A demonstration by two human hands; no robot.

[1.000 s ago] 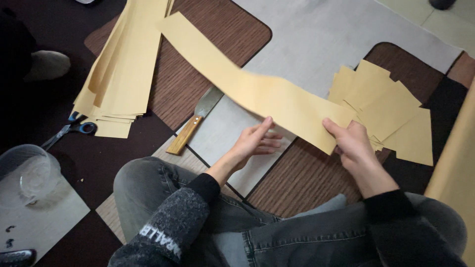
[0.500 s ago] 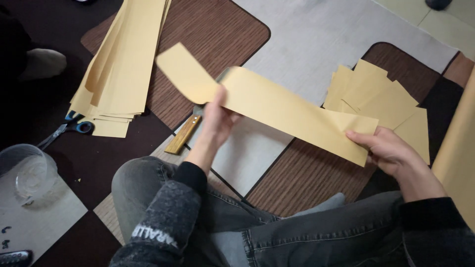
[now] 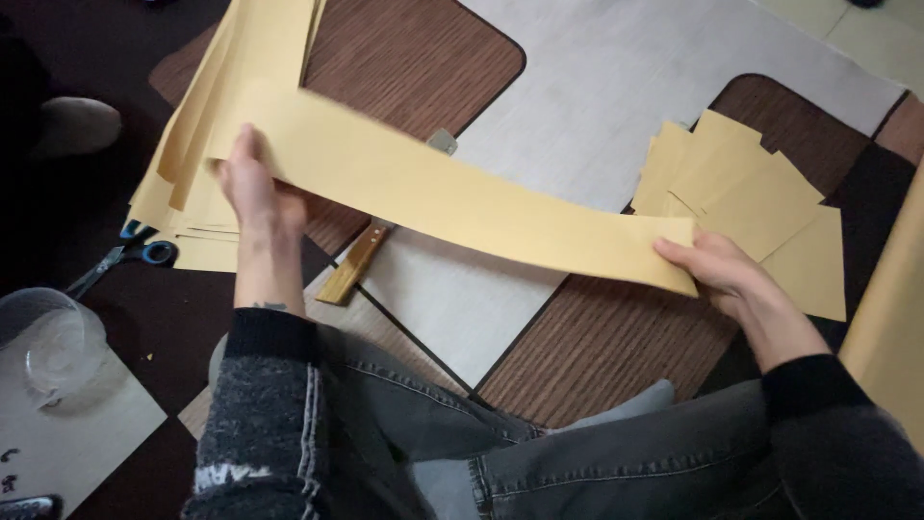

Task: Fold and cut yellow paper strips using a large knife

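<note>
I hold a long yellow paper strip (image 3: pixel 452 197) stretched out above the patchwork floor. My left hand (image 3: pixel 252 185) grips its left end, over the edge of a stack of long yellow strips (image 3: pixel 241 58). My right hand (image 3: pixel 724 274) pinches its right end, next to a pile of cut yellow paper squares (image 3: pixel 760 207). A knife with a wooden handle (image 3: pixel 354 273) lies on the floor beneath the strip, its blade mostly hidden by the paper.
Blue-handled scissors (image 3: pixel 125 258) lie at the left by the stack. A clear plastic cup (image 3: pixel 48 339) stands on a pale sheet at lower left. A wide yellow roll or sheet (image 3: pixel 890 308) runs along the right edge. My jeans-clad knees (image 3: pixel 539 462) fill the bottom.
The strip's folded-over left end has been opened out flat. My left hand moved left and up with it; my right hand kept its end near the squares.
</note>
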